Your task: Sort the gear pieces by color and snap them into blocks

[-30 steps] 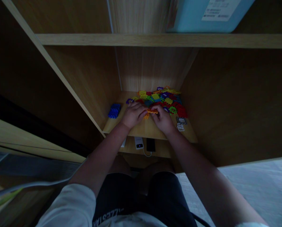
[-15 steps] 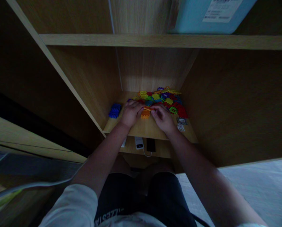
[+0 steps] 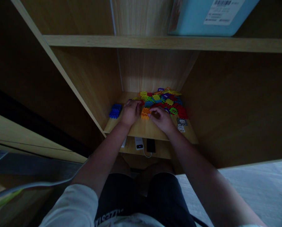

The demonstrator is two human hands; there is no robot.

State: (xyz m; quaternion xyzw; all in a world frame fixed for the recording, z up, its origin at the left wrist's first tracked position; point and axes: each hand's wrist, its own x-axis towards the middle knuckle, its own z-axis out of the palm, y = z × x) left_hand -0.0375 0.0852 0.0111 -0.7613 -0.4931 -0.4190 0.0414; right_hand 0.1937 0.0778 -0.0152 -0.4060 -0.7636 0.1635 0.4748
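Observation:
A small stack of orange toothed plastic building pieces [image 3: 145, 113] stands on the shelf between my hands. My left hand [image 3: 130, 112] is just left of the stack, its fingers reaching toward a red piece [image 3: 142, 102] at the front of the pile. My right hand [image 3: 162, 119] curves beside the stack, thumb and forefinger apart, their tips at its right edge. Behind both hands lies a mixed pile of gear-shaped pieces [image 3: 156, 97] in yellow, red, green, blue and purple. A stack of blue pieces [image 3: 115, 111] sits left of my left hand.
Cabinet walls enclose the shelf [image 3: 143, 130] on both sides, with another shelf board [image 3: 150, 41] overhead carrying a light-blue bin [image 3: 197, 19]. Printed labels [image 3: 181, 123] lie at right. Below are a white device [image 3: 139, 143] with a cable and a dark flat object [image 3: 151, 145].
The orange piece held between both hands now rests on the orange stack. My left hand has drawn away from it; my right fingertips have lowered to the stack's side.

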